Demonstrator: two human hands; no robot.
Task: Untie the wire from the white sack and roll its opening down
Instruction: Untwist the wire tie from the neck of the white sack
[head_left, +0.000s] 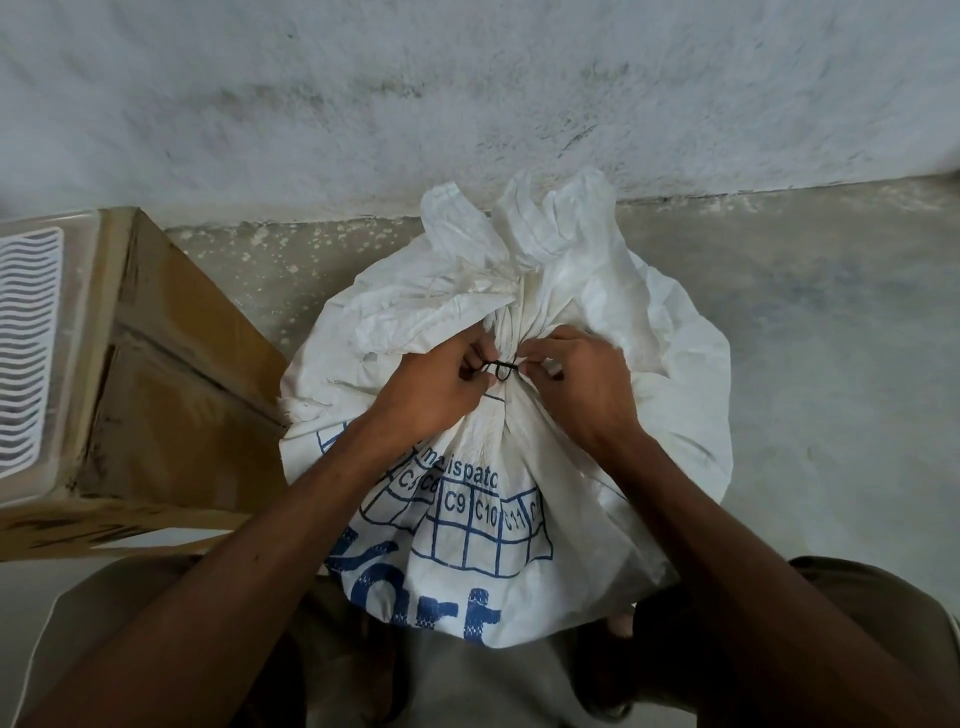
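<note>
cardboard box (176, 364), white vented panel (28, 348), wall (467, 93)

Left hand (434, 387) and right hand (582, 384) pinch the black wire (500, 368) around the white sack's (670, 364) gathered neck.

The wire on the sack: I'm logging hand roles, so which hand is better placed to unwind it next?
Probably the left hand: its fingertips pinch the black wire at the twisted loop. The right hand pinches the other end at the white sack neck, suited to steadying.
</note>
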